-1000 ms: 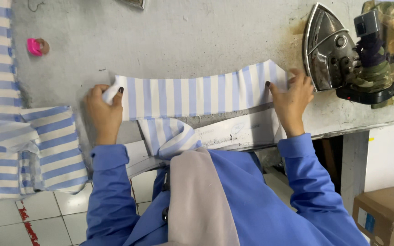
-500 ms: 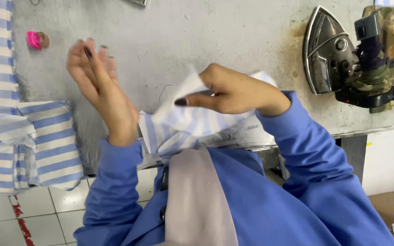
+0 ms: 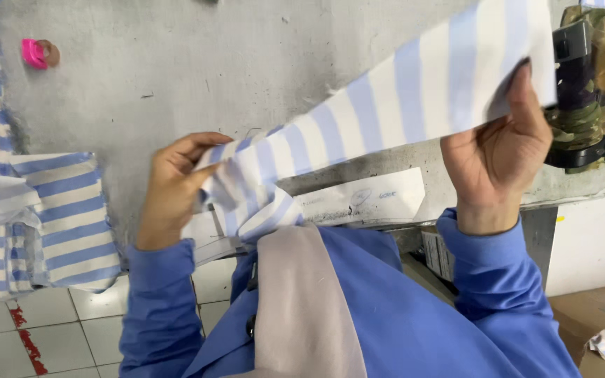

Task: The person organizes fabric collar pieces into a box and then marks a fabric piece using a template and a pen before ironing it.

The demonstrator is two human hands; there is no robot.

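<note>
A long strip of blue and white striped fabric (image 3: 400, 98) is stretched in the air above the grey table (image 3: 176, 63). My left hand (image 3: 173, 185) pinches its lower end near my chest. My right hand (image 3: 495, 150) grips the upper end, raised at the right in front of the iron (image 3: 589, 91). A second striped piece (image 3: 260, 213) hangs over the table's near edge below the strip. A white paper slip (image 3: 365, 199) lies on the table edge between my hands.
A stack of striped fabric pieces (image 3: 29, 217) lies at the table's left end. A small pink object (image 3: 35, 53) sits at the far left of the table. A cardboard box (image 3: 596, 329) stands on the floor at the right.
The strip lay flat on the table under both hands, then was bunched at the table edge. Now it is lifted and pulled taut between my hands, with the right hand raised.
</note>
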